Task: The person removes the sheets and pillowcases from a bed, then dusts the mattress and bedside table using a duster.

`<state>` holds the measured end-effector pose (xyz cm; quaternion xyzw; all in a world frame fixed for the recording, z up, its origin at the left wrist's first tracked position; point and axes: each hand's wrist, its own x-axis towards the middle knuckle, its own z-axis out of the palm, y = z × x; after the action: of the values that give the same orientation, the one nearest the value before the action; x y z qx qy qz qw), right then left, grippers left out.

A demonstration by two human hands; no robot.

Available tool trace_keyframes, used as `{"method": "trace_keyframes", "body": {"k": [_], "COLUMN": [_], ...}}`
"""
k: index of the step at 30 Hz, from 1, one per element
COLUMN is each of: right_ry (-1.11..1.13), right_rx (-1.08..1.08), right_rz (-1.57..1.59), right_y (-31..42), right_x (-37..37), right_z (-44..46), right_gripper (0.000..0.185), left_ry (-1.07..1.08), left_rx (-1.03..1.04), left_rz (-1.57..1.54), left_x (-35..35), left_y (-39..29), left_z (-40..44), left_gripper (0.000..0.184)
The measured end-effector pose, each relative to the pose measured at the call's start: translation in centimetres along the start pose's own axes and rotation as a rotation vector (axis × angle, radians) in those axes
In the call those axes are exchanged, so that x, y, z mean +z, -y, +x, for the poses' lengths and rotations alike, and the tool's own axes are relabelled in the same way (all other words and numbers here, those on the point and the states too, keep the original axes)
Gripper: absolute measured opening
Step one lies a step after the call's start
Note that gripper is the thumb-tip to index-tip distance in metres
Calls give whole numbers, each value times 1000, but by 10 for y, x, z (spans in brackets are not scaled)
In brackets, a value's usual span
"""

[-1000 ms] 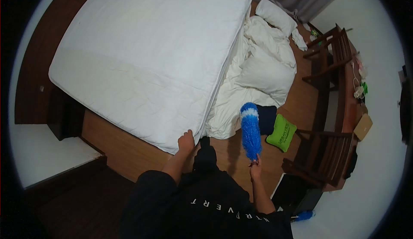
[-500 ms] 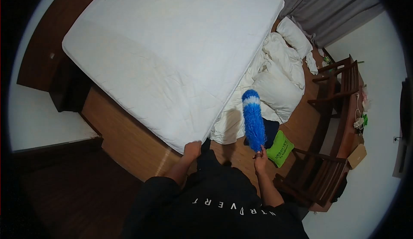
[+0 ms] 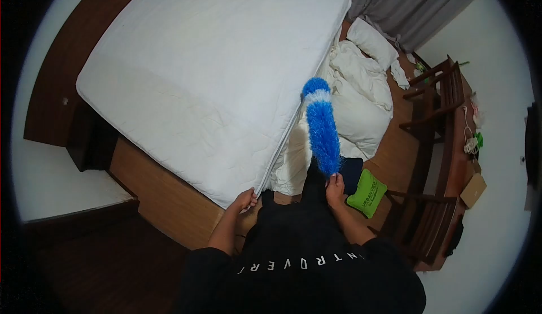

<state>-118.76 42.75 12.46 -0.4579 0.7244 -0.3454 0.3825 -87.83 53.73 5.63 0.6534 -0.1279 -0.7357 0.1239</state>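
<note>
My right hand is closed around the handle end of a fluffy blue duster with a white band near its tip. The duster points away from me, and its tip is beside the right edge of the bed. At the near corner of the bed, my left hand pinches the edge of the white mattress cover. The cover's surface looks slightly wrinkled toward this corner.
White bedding and a pillow lie heaped on the floor to the right. A green cushion rests beside a dark blue one. Wooden chairs and a long desk line the right wall.
The duster has swung forward and left toward the bed's edge, with my right hand moving along. My left hand has shifted slightly left and down at the corner. The view has turned a little.
</note>
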Motion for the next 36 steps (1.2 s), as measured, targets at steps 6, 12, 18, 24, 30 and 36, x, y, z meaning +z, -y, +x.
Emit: {"method": "trace_keyframes", "body": {"k": [6, 12, 18, 24, 30, 36], "right_ry": [145, 136, 229, -76, 1011, 956], "right_rx": [-128, -355, -186, -1070, -572, -1031], "right_rz": [-78, -217, 348, -445, -810, -650], "right_y": [25, 139, 225, 33, 71, 116], "right_x": [11, 22, 62, 172, 76, 67], "right_z": [121, 322, 463, 413, 282, 384], "right_gripper": [33, 40, 32, 26, 16, 16], "left_ry": [-271, -758, -763, -655, -599, -707], "left_rx": [261, 170, 130, 172, 264, 278], "left_rz": [-99, 11, -323, -416, -203, -257], "left_x": [22, 50, 99, 141, 149, 134], "left_y": [-39, -26, -73, -133, -144, -188], "left_z": [31, 74, 33, 30, 54, 51], "left_gripper": [31, 29, 25, 23, 23, 25]}}
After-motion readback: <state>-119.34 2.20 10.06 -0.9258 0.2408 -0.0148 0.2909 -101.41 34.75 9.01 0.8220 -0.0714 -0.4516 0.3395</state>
